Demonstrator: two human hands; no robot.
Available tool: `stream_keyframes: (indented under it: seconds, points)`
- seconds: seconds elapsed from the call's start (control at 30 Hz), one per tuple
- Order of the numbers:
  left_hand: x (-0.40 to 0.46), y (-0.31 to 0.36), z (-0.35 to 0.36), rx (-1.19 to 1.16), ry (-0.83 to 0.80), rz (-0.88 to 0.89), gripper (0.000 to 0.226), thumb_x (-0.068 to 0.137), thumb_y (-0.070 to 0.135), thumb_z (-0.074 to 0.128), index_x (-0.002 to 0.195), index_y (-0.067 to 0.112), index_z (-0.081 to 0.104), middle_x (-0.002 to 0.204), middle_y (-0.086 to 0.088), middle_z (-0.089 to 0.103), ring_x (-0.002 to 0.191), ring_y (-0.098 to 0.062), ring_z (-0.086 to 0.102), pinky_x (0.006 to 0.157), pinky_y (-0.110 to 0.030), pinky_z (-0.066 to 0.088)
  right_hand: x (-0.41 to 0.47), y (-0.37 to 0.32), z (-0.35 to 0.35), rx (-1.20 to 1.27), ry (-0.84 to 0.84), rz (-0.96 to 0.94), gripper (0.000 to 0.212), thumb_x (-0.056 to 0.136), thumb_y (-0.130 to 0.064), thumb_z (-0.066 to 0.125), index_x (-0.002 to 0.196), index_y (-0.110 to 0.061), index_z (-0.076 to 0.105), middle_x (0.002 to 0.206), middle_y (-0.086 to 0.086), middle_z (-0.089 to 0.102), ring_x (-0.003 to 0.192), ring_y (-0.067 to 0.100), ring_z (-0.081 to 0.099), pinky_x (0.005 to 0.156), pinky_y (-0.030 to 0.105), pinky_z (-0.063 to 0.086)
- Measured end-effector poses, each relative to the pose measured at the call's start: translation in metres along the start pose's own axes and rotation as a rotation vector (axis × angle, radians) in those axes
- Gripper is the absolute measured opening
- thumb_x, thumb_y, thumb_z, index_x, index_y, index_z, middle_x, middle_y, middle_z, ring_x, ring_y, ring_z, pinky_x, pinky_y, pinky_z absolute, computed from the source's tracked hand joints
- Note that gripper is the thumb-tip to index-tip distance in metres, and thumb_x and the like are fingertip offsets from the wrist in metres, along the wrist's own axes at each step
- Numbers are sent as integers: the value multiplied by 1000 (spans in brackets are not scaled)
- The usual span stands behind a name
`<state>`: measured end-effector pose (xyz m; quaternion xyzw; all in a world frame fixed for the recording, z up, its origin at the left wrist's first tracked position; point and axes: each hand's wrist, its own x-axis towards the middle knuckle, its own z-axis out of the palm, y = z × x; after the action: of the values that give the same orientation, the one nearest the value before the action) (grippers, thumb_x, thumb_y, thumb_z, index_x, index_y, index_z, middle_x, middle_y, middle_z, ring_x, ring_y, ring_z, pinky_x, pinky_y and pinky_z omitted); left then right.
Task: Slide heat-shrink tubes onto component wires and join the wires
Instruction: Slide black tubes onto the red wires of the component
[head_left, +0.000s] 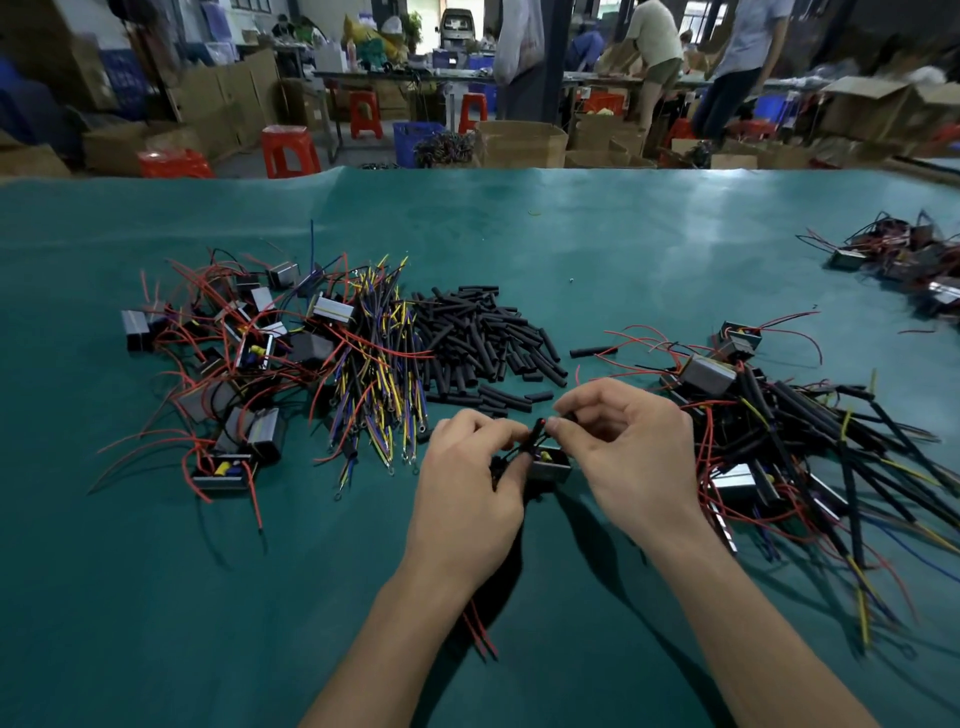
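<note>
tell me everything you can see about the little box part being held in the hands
The component is a small grey, metal-looking box with a yellow part showing in its open top. It sits low between both hands, just above the green mat. Black and red wires rise from it; the left hand and right hand pinch them.

No text, label or number is legible on any component or box.

Left hand (470, 467), right hand (631, 441): fingers pinched together.
</note>
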<state>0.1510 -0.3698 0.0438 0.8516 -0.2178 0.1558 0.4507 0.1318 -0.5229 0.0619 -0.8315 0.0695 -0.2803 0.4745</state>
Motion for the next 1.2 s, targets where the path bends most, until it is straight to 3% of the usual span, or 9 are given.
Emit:
stream_keyframes:
  seconds: [0.13, 0.23, 0.33, 0.5, 0.7, 0.93, 1.1, 1.2]
  points:
    - [3, -4, -10, -42, -97, -86, 27, 85, 7, 71, 106, 24, 73, 102, 12, 65, 101, -7, 61, 94, -32, 51, 4, 3, -5, 34, 6, 52, 19, 78, -10, 86, 77, -25, 75, 67, -5, 72, 64, 16, 70, 68, 38, 61]
    - [6, -7, -16, -72, -195, -127, 24, 86, 11, 69, 106, 24, 71, 99, 14, 71, 99, -7, 65, 94, -34, 52, 5, 3, -9, 45, -53, 83, 17, 78, -11, 86, 78, -25, 76, 68, -5, 73, 67, 16, 71, 75, 43, 61]
    - [7, -9, -18, -32, -339, -115, 24, 87, 17, 66, 108, 28, 70, 99, 16, 71, 105, -12, 62, 95, -38, 50, 5, 3, -11, 11, -113, 97, 15, 79, -17, 86, 79, -28, 75, 71, -8, 74, 70, 11, 71, 77, 37, 59]
    - [8, -11, -25, -53, -444, -134, 42, 71, 40, 70, 113, 37, 66, 97, 24, 63, 103, 2, 56, 94, -31, 50, 2, 1, -7, 23, -190, 86, 19, 81, -11, 84, 79, -26, 73, 74, -11, 74, 69, 7, 71, 73, 25, 59]
    - [8, -11, -23, -87, -342, -154, 39, 74, 29, 86, 110, 23, 71, 97, 9, 69, 97, -14, 64, 91, -37, 52, 1, 2, -4, -8, -253, 86, 21, 81, -13, 86, 80, -29, 73, 75, -13, 73, 69, 5, 72, 71, 24, 60]
    - [4, -3, -13, -120, -179, -162, 24, 79, 9, 75, 100, 19, 72, 85, 8, 72, 80, -8, 66, 78, -26, 53, 0, 1, -3, -7, -207, 69, 20, 81, -14, 85, 80, -30, 73, 75, -12, 74, 67, 9, 72, 73, 35, 62]
    - [5, -4, -13, -119, -138, -162, 29, 79, 0, 68, 96, 23, 73, 91, 12, 71, 88, 1, 62, 79, -11, 46, 1, -1, -9, 81, -246, 117, 17, 81, -11, 85, 82, -24, 74, 79, -10, 76, 61, 16, 74, 64, 29, 61]
    - [5, -5, -12, -127, -151, -195, 29, 81, -2, 67, 93, 24, 70, 93, 11, 69, 88, -1, 61, 82, -16, 47, 2, -1, -11, 211, -303, 187, 18, 81, -6, 85, 82, -19, 73, 79, 0, 77, 61, 26, 75, 61, 24, 58]
